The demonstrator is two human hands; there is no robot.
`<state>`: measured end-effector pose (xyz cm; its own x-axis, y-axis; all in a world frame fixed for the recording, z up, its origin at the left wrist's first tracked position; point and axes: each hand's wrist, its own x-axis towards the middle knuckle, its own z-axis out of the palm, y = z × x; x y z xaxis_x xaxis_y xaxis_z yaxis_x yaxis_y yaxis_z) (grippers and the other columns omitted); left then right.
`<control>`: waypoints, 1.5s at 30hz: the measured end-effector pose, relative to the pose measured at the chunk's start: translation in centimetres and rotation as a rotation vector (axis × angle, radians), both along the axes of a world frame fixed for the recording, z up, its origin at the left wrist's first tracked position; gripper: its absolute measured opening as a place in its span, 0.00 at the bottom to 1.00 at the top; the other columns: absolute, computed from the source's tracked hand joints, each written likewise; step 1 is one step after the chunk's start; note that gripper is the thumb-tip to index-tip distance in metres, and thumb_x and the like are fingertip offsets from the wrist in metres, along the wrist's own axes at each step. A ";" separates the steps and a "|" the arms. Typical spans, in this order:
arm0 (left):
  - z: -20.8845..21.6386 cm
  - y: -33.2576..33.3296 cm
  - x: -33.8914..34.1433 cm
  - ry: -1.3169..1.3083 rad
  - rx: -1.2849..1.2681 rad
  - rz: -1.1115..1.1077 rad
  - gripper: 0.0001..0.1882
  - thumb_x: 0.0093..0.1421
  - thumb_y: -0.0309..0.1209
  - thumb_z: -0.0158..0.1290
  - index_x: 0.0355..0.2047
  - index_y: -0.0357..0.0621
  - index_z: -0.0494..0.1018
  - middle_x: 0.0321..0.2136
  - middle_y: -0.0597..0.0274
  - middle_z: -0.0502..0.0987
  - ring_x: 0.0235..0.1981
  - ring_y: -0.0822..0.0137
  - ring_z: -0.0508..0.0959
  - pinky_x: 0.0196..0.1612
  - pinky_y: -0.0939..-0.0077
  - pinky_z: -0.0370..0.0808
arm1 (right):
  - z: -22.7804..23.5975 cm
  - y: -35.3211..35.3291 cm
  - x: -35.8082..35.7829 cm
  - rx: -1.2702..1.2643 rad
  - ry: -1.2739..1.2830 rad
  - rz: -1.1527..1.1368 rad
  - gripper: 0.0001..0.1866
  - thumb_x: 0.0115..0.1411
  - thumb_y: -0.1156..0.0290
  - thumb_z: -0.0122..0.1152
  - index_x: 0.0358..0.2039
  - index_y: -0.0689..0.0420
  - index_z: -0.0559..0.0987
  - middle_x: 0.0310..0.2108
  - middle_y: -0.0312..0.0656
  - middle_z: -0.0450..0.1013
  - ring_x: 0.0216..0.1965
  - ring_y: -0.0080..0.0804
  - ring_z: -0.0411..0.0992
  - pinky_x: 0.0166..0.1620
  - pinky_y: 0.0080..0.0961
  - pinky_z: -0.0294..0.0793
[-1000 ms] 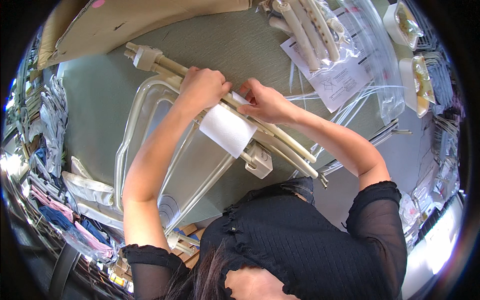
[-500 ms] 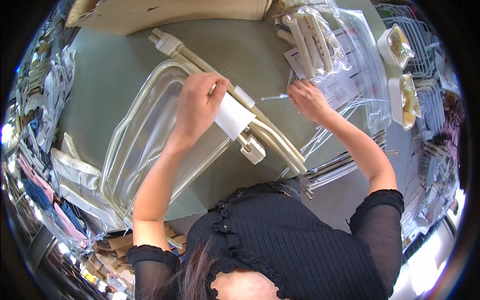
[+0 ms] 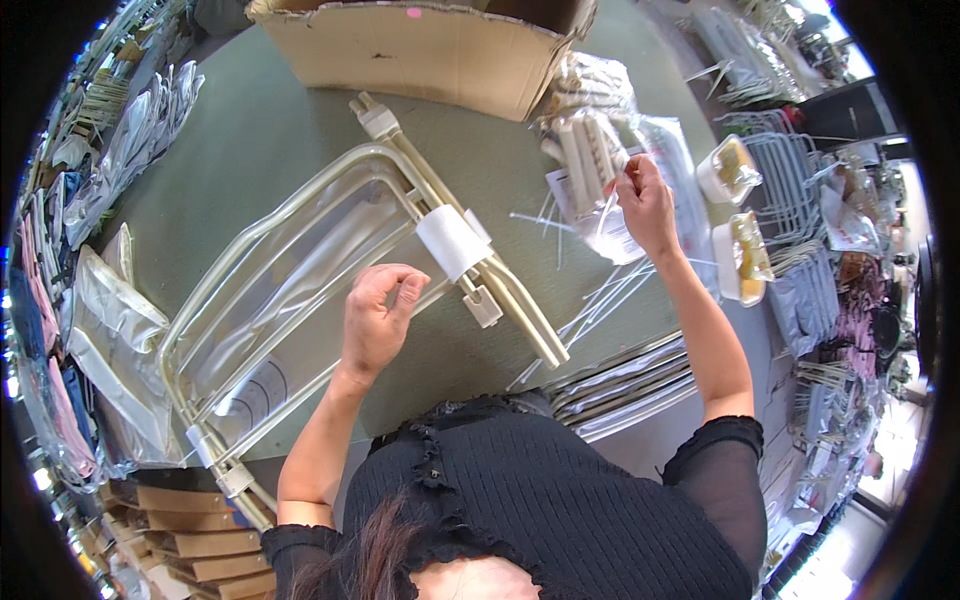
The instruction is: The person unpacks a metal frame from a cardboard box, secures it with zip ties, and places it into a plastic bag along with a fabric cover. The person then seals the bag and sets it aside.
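My left hand (image 3: 378, 318) hovers over the front part of a cream metal tube frame (image 3: 262, 225), its fingers curled and closed with nothing showing in them. Clear plastic wraps the folded frame, and a white paper band (image 3: 452, 243) goes round its tubes at the right. At the right, my right hand (image 3: 650, 205) pinches the edge of a clear plastic bag of cream tubes (image 3: 582, 150). A thin white strip hangs by these fingers; whether it is a tie or a fold of plastic I cannot tell. Loose white cable ties (image 3: 605, 300) lie just below.
A cardboard box (image 3: 410, 55) stands at the far side of the green table (image 3: 225, 130). Two white tubs (image 3: 735, 260) sit along its right edge. White wrapped packages (image 3: 115, 310) lie at the left. Bundled tubes (image 3: 630, 385) are by the near right edge.
My left hand has drawn back off the white band toward me. My right hand has left the white tie it was at and moved to the bag of tubes. The whole view has shifted.
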<state>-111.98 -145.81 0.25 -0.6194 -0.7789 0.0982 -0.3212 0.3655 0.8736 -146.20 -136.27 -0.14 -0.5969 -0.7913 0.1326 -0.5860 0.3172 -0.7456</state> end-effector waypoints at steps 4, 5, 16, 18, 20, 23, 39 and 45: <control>2.3 1.6 -4.2 0.222 0.099 -0.269 0.11 0.60 0.34 0.50 0.35 0.40 0.76 0.31 0.57 0.78 0.34 0.60 0.75 0.41 0.71 0.70 | 7.5 1.0 4.6 -0.256 -0.363 0.196 0.03 0.61 0.73 0.46 0.34 0.58 0.67 0.23 0.38 0.74 0.19 0.13 0.61 0.24 0.12 0.62; 4.1 2.0 -5.6 0.171 0.141 -0.426 0.13 0.64 0.34 0.46 0.41 0.39 0.74 0.35 0.57 0.78 0.40 0.65 0.75 0.45 0.73 0.70 | 9.1 1.5 6.2 -0.275 -0.524 0.216 0.02 0.62 0.74 0.46 0.34 0.57 0.67 0.23 0.39 0.74 0.19 0.13 0.62 0.24 0.12 0.63; 5.7 5.8 -5.8 0.549 1.042 -0.326 0.12 0.62 0.35 0.51 0.36 0.37 0.74 0.25 0.66 0.75 0.27 0.76 0.73 0.35 0.81 0.72 | 9.6 4.1 13.8 -0.326 -0.826 0.346 0.05 0.64 0.70 0.50 0.37 0.57 0.70 0.30 0.42 0.75 0.24 0.16 0.67 0.30 0.13 0.67; 5.1 5.8 -5.1 0.484 0.969 -0.307 0.10 0.62 0.33 0.51 0.35 0.37 0.74 0.25 0.66 0.75 0.27 0.77 0.73 0.34 0.82 0.71 | 9.0 4.2 14.6 -0.240 -0.721 0.308 0.03 0.61 0.75 0.53 0.33 0.60 0.71 0.31 0.42 0.75 0.26 0.18 0.68 0.31 0.16 0.69; 4.5 6.2 -4.1 0.372 0.905 -0.266 0.08 0.61 0.29 0.50 0.34 0.36 0.74 0.24 0.66 0.74 0.26 0.78 0.73 0.33 0.83 0.71 | 8.5 4.1 14.2 -0.294 -0.669 0.239 0.03 0.62 0.74 0.52 0.32 0.60 0.71 0.29 0.41 0.75 0.26 0.19 0.69 0.32 0.16 0.70; 2.6 6.5 -1.3 0.232 0.824 -0.282 0.08 0.59 0.29 0.50 0.32 0.34 0.74 0.22 0.65 0.75 0.24 0.78 0.73 0.31 0.82 0.72 | 7.8 4.7 11.4 -0.472 -0.800 -0.008 0.05 0.62 0.73 0.51 0.32 0.60 0.73 0.28 0.41 0.74 0.26 0.20 0.71 0.33 0.18 0.74; -10.3 -5.0 -0.3 -0.451 -0.002 -0.284 0.14 0.57 0.30 0.43 0.39 0.41 0.75 0.39 0.49 0.76 0.43 0.51 0.75 0.45 0.62 0.71 | -4.3 -1.3 3.2 -0.278 -0.282 -0.224 0.07 0.59 0.73 0.56 0.31 0.65 0.76 0.23 0.38 0.75 0.23 0.18 0.71 0.29 0.16 0.72; -12.0 -5.6 -3.2 -0.701 0.117 -0.466 0.12 0.61 0.33 0.44 0.42 0.50 0.73 0.45 0.55 0.73 0.47 0.50 0.72 0.47 0.61 0.69 | -10.8 -3.2 3.6 -0.127 -0.429 -0.252 0.07 0.60 0.73 0.55 0.34 0.64 0.75 0.27 0.40 0.75 0.28 0.21 0.73 0.33 0.18 0.75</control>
